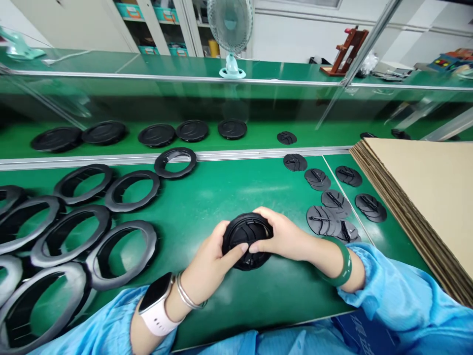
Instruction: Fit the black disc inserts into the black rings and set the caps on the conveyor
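Between my left hand and my right hand sits a round black plastic assembly, gripped from both sides on the green bench mat. My left forefinger presses across its face, and my right fingers wrap over its top edge. Its underside is hidden. To the left lie several wide black rings with grey-sheened rims. Several flat black ribbed discs lie overlapping just beyond my right hand.
A stack of flat cardboard sheets stands at the right. Several round black covers sit on a raised green shelf behind a metal rail. A glass panel and a small fan stand beyond it.
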The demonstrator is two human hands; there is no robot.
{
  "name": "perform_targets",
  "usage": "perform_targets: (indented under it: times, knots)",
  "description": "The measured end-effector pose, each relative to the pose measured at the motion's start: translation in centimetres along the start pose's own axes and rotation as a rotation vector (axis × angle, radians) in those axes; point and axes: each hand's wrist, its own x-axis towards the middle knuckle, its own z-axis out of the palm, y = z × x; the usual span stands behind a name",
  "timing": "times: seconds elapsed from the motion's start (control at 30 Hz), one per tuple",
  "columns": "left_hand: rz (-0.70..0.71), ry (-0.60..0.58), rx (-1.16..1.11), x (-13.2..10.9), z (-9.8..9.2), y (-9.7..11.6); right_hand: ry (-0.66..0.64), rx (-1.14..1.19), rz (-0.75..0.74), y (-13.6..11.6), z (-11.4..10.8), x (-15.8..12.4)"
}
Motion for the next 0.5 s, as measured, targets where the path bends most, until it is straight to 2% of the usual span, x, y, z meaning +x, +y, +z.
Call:
perform_targets:
  times: [0.23,0.3,0.37,0.43,0.5]
  knots:
    - [0.022,0.052,-0.042,0.0,0.6,0.3,0.116,0.075,0.104,1.4,1.1,0.5]
    - [0.059,0.023,-0.057,0.4,-0.2,0.8,0.12,0.147,0.082,1.6,0.9,0.8]
    - [0.123,0.024,-0.031,1.2,-1.9,1.5,0.146,0.293,0.048,1.6,0.4,1.1]
    - [0.176,0.156,0.218,2.4,-4.0,2.0,0.184,0.468,0.033,1.5,-0.1,1.3]
    - [0.167,0.369,0.578,4.1,-6.0,2.2,0.204,0.622,0.036,1.4,-0.5,1.5]
